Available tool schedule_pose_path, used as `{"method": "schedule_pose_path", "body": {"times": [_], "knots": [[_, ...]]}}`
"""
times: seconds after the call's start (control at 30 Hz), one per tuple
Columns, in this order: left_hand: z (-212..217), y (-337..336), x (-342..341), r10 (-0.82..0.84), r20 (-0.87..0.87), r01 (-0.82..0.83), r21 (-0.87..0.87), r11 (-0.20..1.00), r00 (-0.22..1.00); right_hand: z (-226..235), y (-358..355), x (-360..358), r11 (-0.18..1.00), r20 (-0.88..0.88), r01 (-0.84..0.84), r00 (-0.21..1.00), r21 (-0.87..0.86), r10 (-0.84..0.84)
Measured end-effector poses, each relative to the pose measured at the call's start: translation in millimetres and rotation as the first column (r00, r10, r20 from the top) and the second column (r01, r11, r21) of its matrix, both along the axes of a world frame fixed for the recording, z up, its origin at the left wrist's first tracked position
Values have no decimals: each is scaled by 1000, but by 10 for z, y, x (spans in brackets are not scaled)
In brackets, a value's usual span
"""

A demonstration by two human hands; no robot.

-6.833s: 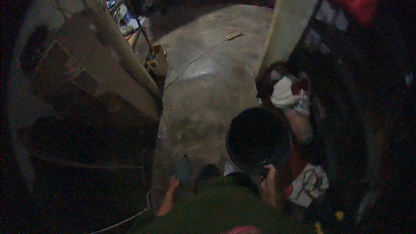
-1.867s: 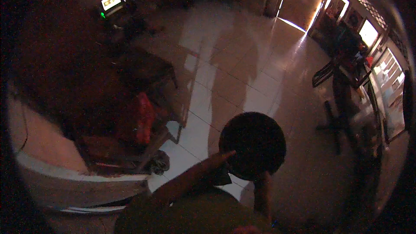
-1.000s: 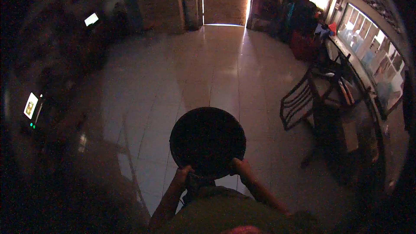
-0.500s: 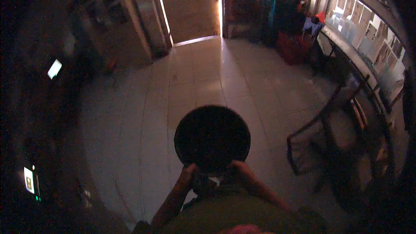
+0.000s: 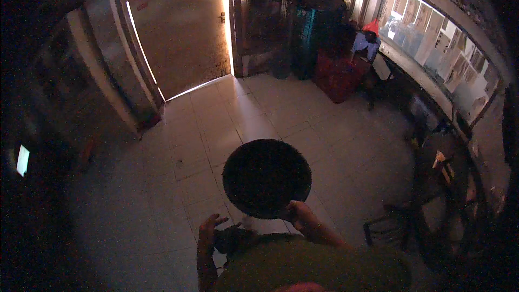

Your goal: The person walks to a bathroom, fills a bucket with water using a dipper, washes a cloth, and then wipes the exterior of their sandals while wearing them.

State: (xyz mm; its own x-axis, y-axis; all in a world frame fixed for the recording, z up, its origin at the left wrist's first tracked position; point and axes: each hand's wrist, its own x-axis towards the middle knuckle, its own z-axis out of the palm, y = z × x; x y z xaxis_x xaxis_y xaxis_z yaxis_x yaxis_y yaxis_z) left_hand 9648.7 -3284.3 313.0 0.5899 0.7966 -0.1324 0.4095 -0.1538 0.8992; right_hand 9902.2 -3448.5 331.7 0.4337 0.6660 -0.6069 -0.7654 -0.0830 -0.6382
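Observation:
A wide, round, black basin-like vessel (image 5: 267, 177) is in front of me, above the tiled floor. Its surface is too dark to show whether anything lies in it. At its near right rim, my right hand (image 5: 300, 216) grips the edge, with the thumb on top. My left hand (image 5: 211, 223) is off the rim, to the left of the vessel and nearer my body. Its fingers are spread and nothing shows in them.
A closed brown door (image 5: 178, 27) lets light in round its edges. Beyond the vessel stand a dark green barrel (image 5: 305, 35) and a red crate (image 5: 338, 78). Dark furniture with a metal frame (image 5: 386, 230) is at the right, under a long window (image 5: 438, 43). A lit screen (image 5: 22, 160) glows at the left.
My left hand has let go of the vessel's rim and moved left, its fingers opening. My right hand keeps its hold. The view has turned to the right, so the door now appears further left.

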Motion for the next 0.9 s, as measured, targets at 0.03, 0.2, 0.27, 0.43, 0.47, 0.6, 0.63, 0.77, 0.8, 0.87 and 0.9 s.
{"method": "schedule_pose_path", "body": {"times": [0.03,0.2,0.27,0.43,0.47,0.6,0.63,0.77,0.8,0.87,0.9], "knots": [[-38,419,192,31,9,-31,-29,999,999,214,304,176,995,-86,89,992,-48,-93],[172,2450,1271,77,152,-85,45,995,985,-1309,969,1372,992,473,-7,879,129,-55],[323,3286,1680,96,104,-125,325,938,990,-648,1537,1622,996,273,75,958,42,-84],[670,5426,3020,276,67,-281,371,885,959,-1200,2722,2690,987,314,158,938,-17,-145],[739,5830,3195,266,69,-271,396,877,962,-1251,2968,2805,991,364,134,923,9,-128],[824,7510,3923,282,51,-268,512,816,958,-529,4275,3250,963,36,268,963,-14,-267],[788,7905,4114,281,40,-259,528,809,959,-202,4614,3402,931,-143,359,920,-62,-364],[710,9673,4719,318,34,-270,620,737,947,-447,5733,3991,941,-80,335,938,-40,-338],[686,10146,4895,332,29,-271,648,712,943,-400,6030,4133,939,-70,341,937,-34,-343],[658,11140,5457,340,20,-257,698,669,940,-591,6577,4504,968,154,239,962,-72,-226],[661,11591,5752,342,10,-243,724,646,939,-857,6755,4669,982,332,121,941,-147,-67]]}}
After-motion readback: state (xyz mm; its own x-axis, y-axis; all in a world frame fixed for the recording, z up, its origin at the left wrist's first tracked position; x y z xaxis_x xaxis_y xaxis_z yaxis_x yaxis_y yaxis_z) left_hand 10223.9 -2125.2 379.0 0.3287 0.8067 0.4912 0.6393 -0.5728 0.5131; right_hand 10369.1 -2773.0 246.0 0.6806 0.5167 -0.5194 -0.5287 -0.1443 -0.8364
